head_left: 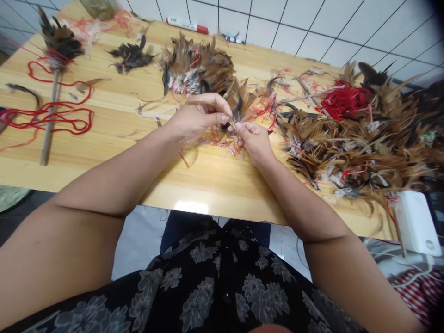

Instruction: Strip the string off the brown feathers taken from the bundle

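Observation:
My left hand (199, 116) and my right hand (254, 141) meet over the middle of the wooden table (215, 180). Both pinch a small bunch of brown and black feathers (239, 102) between fingertips, the feathers fanning up and away from me. Bits of red string (222, 138) lie under my hands. A heap of brown feathers (196, 67) sits just behind my left hand. A larger heap of feathers (364, 138) spreads to the right of my right hand.
At the far left lies a stick with feathers tied to its tip (55, 60), with loose red cord (52, 115) looped around it. A ball of red yarn (342, 101), a marker (187, 25) and a white box (416, 222) are also on the table.

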{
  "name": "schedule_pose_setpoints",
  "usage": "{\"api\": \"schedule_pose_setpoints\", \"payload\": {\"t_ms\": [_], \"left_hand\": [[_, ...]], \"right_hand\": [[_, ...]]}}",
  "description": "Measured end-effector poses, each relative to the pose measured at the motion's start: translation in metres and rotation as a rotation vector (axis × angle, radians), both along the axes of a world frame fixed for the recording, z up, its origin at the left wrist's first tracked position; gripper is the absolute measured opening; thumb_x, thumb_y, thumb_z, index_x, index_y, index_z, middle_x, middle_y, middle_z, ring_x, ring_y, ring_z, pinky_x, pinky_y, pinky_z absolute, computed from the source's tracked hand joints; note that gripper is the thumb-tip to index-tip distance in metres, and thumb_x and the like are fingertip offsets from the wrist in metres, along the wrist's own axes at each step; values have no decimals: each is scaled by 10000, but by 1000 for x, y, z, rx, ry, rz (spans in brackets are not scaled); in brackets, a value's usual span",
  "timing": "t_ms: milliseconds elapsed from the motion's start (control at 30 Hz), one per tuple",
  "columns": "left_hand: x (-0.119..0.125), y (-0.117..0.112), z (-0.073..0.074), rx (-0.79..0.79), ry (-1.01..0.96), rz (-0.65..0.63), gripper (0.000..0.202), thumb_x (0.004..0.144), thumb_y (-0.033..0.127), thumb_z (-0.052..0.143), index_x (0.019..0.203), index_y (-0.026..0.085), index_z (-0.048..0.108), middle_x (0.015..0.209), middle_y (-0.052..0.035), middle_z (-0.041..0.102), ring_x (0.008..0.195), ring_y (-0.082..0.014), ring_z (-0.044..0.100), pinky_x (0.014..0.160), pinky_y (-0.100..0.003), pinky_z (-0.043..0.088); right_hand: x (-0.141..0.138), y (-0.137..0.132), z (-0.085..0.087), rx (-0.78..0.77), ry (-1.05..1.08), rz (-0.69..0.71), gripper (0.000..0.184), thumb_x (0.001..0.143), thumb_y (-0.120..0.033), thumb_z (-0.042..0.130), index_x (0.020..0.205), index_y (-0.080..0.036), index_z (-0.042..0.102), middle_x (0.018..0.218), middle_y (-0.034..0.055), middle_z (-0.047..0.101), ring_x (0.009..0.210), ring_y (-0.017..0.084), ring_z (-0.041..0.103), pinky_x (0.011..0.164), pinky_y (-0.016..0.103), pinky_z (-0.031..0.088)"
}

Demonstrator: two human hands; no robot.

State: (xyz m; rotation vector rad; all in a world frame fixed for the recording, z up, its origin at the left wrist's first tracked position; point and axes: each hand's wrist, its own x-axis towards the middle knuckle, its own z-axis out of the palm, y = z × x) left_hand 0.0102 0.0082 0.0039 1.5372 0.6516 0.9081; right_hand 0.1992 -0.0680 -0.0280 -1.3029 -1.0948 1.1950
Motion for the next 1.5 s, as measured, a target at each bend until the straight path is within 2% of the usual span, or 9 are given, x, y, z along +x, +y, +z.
{"api": "schedule_pose_setpoints", "payload": {"t_ms": [300, 400, 500, 567, 667, 867, 1100, 1300, 1500], "left_hand": [[-3, -5, 9, 138, 39, -25, 312, 872, 469, 1031, 823, 258, 806, 915, -48, 746, 943, -250, 753, 890, -410, 580], [-2, -7, 10, 140, 52, -46, 329, 870, 490, 1026, 890, 253, 799, 977, -54, 755, 997, -255, 737, 955, -425, 579], [0, -2, 3, 91, -44, 17, 463, 770, 521, 1105, 970, 253, 784, 975, -37, 764, 926, -233, 692, 857, -397, 571], [1, 3, -4, 43, -95, 72, 542, 718, 534, 1144, 951, 241, 752, 877, -13, 736, 810, -193, 647, 753, -362, 539], [0, 8, -10, -33, -2, 64, 521, 812, 503, 1129, 882, 215, 700, 774, 1, 702, 700, -150, 633, 696, -327, 517], [4, -3, -6, -63, 92, 62, 398, 933, 332, 1063, 813, 205, 706, 748, -28, 754, 719, -177, 720, 671, -286, 561], [8, -7, -8, -43, 111, 65, 268, 972, 118, 874, 799, 196, 686, 740, -13, 747, 653, -152, 663, 647, -282, 504], [5, -6, -9, 2, 97, 30, 294, 972, 185, 925, 842, 206, 662, 758, 1, 750, 705, -165, 699, 690, -291, 530], [4, -5, -9, 4, 121, 2, 340, 987, 274, 963, 835, 205, 667, 753, -5, 742, 722, -168, 703, 707, -292, 550]], "right_hand": [[3, -1, 10, -17, 89, 143, 552, 893, -696, 991, 833, -188, 784, 616, -63, 540, 575, 85, 465, 567, 253, 374], [2, -1, 15, -36, 104, 177, 556, 884, -680, 1007, 827, -189, 752, 616, -67, 542, 570, 82, 468, 556, 245, 394], [3, -1, 16, -44, 103, 155, 574, 899, -673, 1002, 798, -210, 677, 632, -70, 539, 576, 82, 482, 562, 236, 430], [3, 0, 14, -29, 101, 120, 592, 913, -689, 985, 795, -220, 645, 648, -69, 541, 585, 83, 492, 572, 233, 439], [3, 2, 6, 15, 80, 76, 606, 926, -738, 951, 814, -226, 648, 649, -71, 537, 600, 87, 498, 595, 233, 434], [2, 4, -12, 93, -86, 20, 566, 1005, -740, 862, 843, -222, 701, 649, -61, 525, 650, 119, 506, 659, 274, 427], [-1, 5, -16, 142, -173, 23, 677, 958, -878, 795, 844, -212, 757, 815, 7, 692, 833, 169, 642, 818, 318, 531], [1, 6, -16, 148, -147, 70, 711, 913, -912, 820, 853, -204, 800, 766, -4, 657, 789, 161, 612, 802, 318, 525], [4, 7, -20, 121, -150, 79, 573, 1048, -755, 786, 864, -215, 739, 659, -57, 500, 657, 130, 499, 706, 297, 438]]}}
